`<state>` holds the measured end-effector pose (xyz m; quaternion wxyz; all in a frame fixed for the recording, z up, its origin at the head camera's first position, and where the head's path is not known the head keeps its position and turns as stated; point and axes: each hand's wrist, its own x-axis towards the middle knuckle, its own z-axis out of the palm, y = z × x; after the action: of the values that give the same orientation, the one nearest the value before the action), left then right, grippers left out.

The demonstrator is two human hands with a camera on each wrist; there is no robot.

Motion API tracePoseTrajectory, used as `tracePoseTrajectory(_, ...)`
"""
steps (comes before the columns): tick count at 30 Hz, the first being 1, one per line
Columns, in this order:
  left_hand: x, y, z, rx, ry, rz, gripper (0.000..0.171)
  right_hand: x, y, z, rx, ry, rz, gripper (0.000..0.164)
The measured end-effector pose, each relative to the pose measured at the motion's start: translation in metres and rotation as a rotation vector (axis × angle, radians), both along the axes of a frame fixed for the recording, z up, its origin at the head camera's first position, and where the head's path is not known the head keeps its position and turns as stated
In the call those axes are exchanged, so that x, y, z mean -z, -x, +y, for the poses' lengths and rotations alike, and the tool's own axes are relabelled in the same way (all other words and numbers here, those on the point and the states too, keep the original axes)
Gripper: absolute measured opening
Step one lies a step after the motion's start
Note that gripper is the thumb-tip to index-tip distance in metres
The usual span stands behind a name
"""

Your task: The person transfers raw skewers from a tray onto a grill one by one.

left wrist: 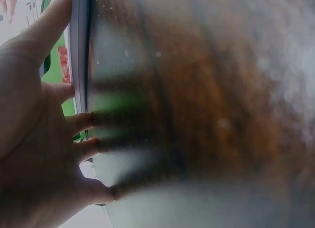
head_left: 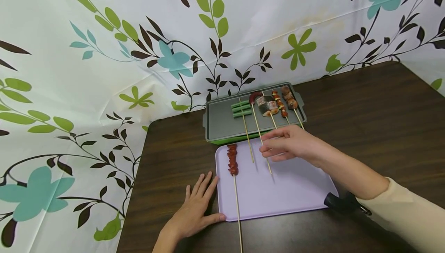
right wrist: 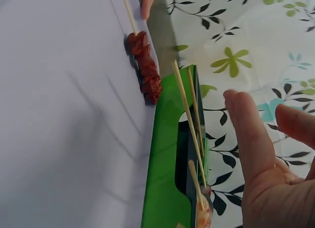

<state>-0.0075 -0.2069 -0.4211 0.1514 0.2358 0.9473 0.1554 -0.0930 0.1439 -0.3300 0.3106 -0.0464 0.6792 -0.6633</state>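
Observation:
My left hand rests on the table with fingers spread, thumb and fingertips at the left edge of a lilac tray. A skewer of red meat pieces lies along the tray's left side, its stick passing over the near edge. My right hand hovers above the tray's far part with fingers loosely extended and holds nothing. It overlaps some skewer sticks in the head view. Beyond it, a grey-topped toy grill bears a green vegetable skewer, a dark red curved piece and a fish-like slice on sticks.
Farther right on the grill lie a skewer of small red and yellow pieces and a brown chunk skewer. Several sticks jut over the tray. A patterned cloth hangs behind the dark wooden table. A black strap crosses the right forearm.

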Motion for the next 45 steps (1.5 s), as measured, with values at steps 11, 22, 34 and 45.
tracePoseTrajectory(11,-0.004,0.003,0.0,0.001,0.005,0.002,0.1,0.039,-0.041,0.039,-0.123,0.164,-0.141,0.049)
tracePoseTrajectory(22,-0.004,0.005,0.0,0.014,0.02,-0.004,0.099,0.092,-0.067,-0.008,-0.098,0.227,-0.232,0.048)
tracePoseTrajectory(34,-0.003,-0.001,0.002,-0.01,-0.001,-0.004,0.098,0.104,-0.074,-0.061,-0.034,0.203,-0.241,0.035)
tracePoseTrajectory(45,-0.001,-0.001,0.002,-0.01,-0.003,0.005,0.099,0.102,-0.078,-0.094,-0.005,0.172,-0.189,0.026)
